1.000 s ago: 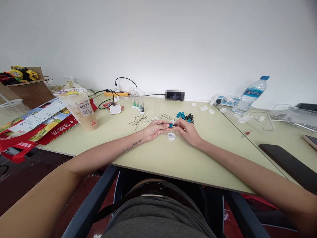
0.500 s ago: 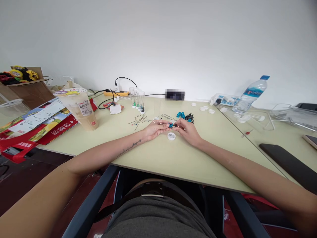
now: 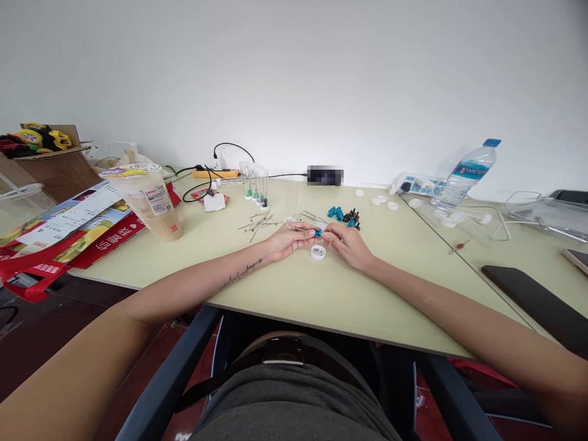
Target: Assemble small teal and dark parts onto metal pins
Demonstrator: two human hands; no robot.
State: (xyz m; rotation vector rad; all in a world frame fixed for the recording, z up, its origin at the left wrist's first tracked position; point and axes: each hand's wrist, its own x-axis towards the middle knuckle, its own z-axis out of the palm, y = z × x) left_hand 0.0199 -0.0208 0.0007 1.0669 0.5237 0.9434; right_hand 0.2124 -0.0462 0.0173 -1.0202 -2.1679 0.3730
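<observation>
Above the table's middle, my left hand [image 3: 290, 241] pinches a small blue part [image 3: 317, 233] between thumb and fingers. Thin rods stick out along the same fingers. My right hand [image 3: 348, 244] meets it from the right, fingertips pressed together at the blue part's right end; what they pinch is hidden. Just below the hands lies a round white cap [image 3: 318, 252] with small dark bits in it. Behind my right hand are a cluster of blue parts [image 3: 335, 213] and a pile of black parts [image 3: 352, 217]. Thin metal rods [image 3: 258, 225] lie scattered left of my left hand.
Clear tubes with white bases [image 3: 256, 187] stand at the back. A drink cup [image 3: 154, 205] and red bags [image 3: 98, 245] occupy the left. Rightward are loose white caps [image 3: 392, 206], a power strip [image 3: 420, 185], a tilted water bottle [image 3: 466, 174] and a black phone-like slab [image 3: 533, 300].
The black piece seen between the fingertips earlier is now hidden behind my right fingers, which have closed in toward the blue part. My left hand has hardly moved.
</observation>
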